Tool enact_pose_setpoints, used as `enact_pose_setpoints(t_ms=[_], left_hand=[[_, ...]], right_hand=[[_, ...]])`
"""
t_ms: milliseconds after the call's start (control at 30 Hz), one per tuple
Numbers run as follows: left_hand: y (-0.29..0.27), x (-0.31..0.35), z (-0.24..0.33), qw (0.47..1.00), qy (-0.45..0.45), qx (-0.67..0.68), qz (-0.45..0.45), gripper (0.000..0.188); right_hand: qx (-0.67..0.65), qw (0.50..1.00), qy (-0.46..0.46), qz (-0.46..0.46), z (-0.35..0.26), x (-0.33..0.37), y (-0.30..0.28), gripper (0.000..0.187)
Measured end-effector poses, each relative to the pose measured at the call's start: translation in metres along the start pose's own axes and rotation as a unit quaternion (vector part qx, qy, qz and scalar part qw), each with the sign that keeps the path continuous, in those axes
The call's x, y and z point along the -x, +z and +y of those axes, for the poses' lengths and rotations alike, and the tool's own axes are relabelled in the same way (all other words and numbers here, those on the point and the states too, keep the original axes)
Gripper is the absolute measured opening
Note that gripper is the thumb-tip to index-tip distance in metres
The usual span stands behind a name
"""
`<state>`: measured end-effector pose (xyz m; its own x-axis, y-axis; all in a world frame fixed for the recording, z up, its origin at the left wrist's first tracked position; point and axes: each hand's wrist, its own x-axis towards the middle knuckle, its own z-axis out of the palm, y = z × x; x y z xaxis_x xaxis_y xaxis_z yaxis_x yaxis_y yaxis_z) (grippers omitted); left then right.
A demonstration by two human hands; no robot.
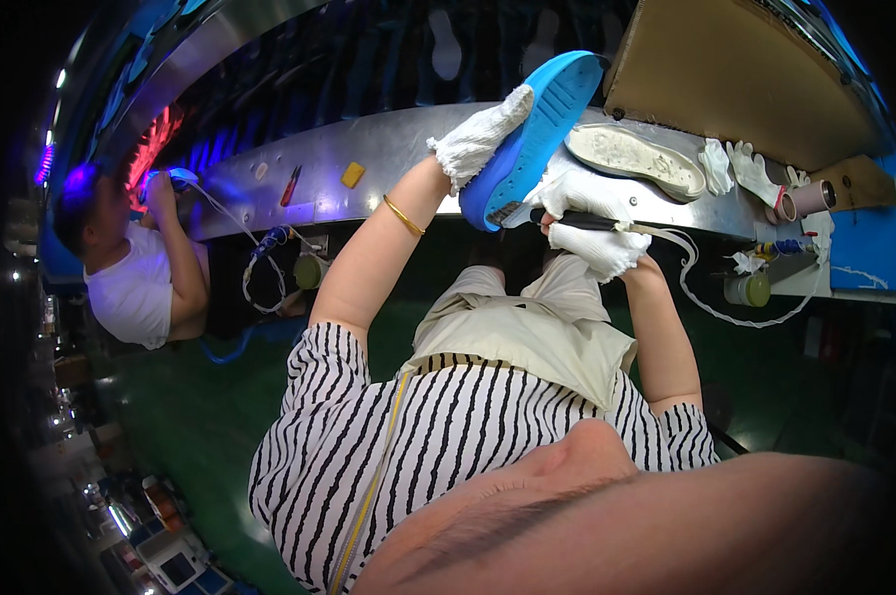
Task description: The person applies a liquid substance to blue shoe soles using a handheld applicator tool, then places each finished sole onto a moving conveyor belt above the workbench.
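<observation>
My left hand (481,139), in a white knit glove, grips a blue shoe sole (534,134) and holds it tilted above the steel bench edge (389,159). My right hand (589,223), also gloved in white, is closed on a black-handled brush (557,215) whose bristle end touches the lower end of the sole. A thin hose or cord (726,312) trails from the brush handle down to the right.
A whitish sole (631,157) lies on the bench right of my hands, with spare white gloves (740,169), tape rolls (805,200) and a green jar (750,290) beyond. A brown board (726,69) leans behind. At left, another person in a white shirt (131,288) works.
</observation>
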<state>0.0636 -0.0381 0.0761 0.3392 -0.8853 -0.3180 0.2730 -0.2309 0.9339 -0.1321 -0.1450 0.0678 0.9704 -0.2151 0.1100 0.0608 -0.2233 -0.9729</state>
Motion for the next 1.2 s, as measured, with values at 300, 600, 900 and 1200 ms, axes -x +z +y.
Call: enact_pose_setpoints(t_ms=[300,600,900,1200], left_hand=[[0.006,0.001,0.011,0.996,-0.032,-0.082,0.007,0.097],[0.002,0.011,0.014,0.997,-0.023,-0.075,0.024,0.099],[-0.038,0.03,0.006,0.92,0.188,0.325,-0.111,0.091],[0.021,0.042,-0.105,0.872,0.038,0.48,-0.086,0.09]], right_hand=[[-0.038,0.998,-0.003,0.046,-0.003,-0.004,-0.014,0.013],[0.067,0.992,-0.101,0.024,0.001,-0.009,-0.026,0.013],[-0.015,0.992,-0.033,0.125,0.005,0.005,-0.032,0.017],[-0.333,0.929,-0.04,0.156,0.031,0.023,-0.003,0.02]])
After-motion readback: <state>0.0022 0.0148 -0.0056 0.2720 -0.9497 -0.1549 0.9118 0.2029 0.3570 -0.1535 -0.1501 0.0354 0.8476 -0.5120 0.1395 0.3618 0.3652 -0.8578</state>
